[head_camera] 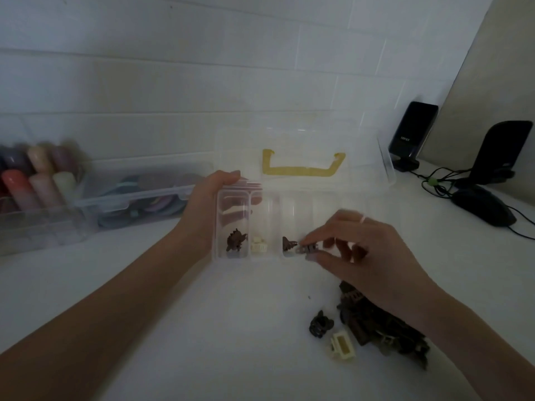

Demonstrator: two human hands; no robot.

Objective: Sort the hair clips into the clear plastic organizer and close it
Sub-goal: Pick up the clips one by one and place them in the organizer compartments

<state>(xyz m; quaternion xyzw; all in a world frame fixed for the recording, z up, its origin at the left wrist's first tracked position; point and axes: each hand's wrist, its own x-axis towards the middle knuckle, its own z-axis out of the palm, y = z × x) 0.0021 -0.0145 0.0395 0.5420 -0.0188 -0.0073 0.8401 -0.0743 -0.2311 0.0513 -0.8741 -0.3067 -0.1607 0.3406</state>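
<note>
At the far left of the white counter sits a clear bin holding upright pastel-coloured cylinders, and just beside it a second clear bin filled with what look like coloured bands, both blurred. The left hand grips the left end of the clear plastic organizer, thumb hooked over its far corner and fingers curled around the end wall, visible through the plastic. The organizer lies open near the middle of the counter, its lid tipped back toward the tiled wall with a yellow handle showing on it. In the leftmost compartment lies a dark brown claw clip; in the next one to the right a cream clip; further right another brown clip. Touching or just beside that one, the right hand pinches a small grey-brown clip between thumb and fingertips, over the organizer's near edge; which compartment it is above cannot be told. Nearer the camera, partly under the right wrist, a pile of dark clips rests on the counter, with a small black clip and a cream rectangular clip lying apart to its left. At the far right stand two dark speakers with cables and a dark mouse.
</note>
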